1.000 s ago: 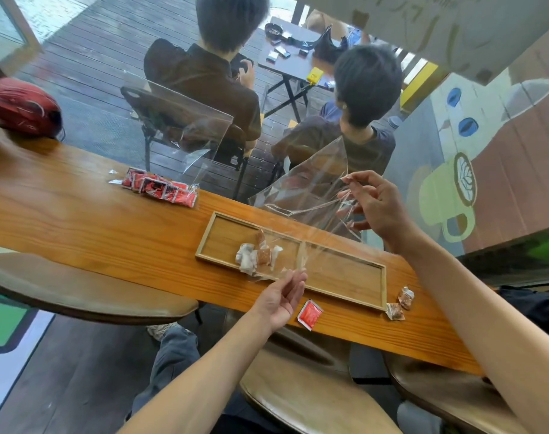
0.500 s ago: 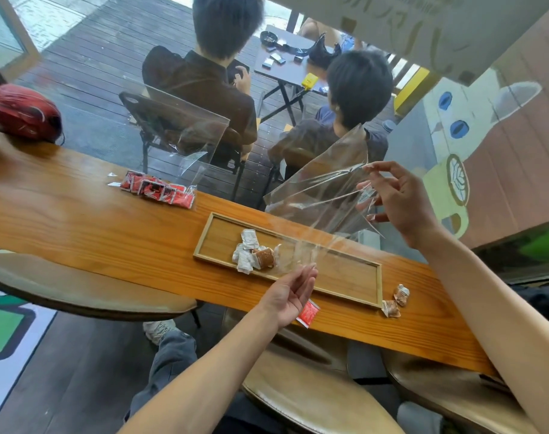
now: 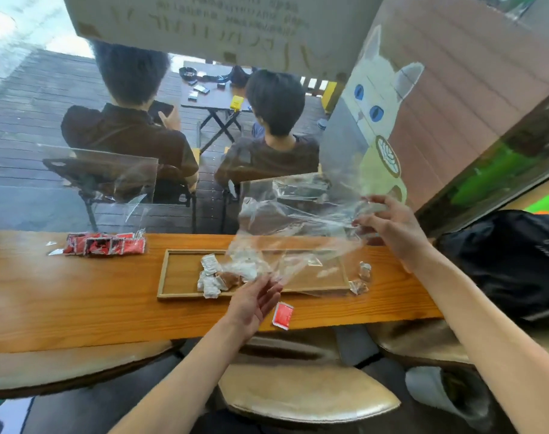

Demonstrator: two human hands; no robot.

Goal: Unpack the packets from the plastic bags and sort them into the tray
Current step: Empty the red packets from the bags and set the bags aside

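Note:
A clear plastic bag (image 3: 292,220) hangs crumpled over the wooden tray (image 3: 179,270). My right hand (image 3: 392,227) grips its upper right edge. At the tray's front rim my left hand (image 3: 256,303) has its fingers spread under the bag's lower corner, just touching it. White and brown packets (image 3: 215,277) lie heaped in the tray's left half. Two small packets (image 3: 362,277) rest on the counter beside the tray's right end. A single red packet (image 3: 282,315) lies in front of the tray. A second clear bag holding red packets (image 3: 104,245) stands at the counter's back left.
The wooden counter (image 3: 79,296) runs along a window, with two people seated outside. A black bag (image 3: 511,261) sits at the right end. Round stools (image 3: 307,396) stand below the counter's near edge.
The packets have dropped out of the bag into the tray's left half. My right hand lifted the emptied bag, then brought it lower over the tray. My left hand stays at the tray's front.

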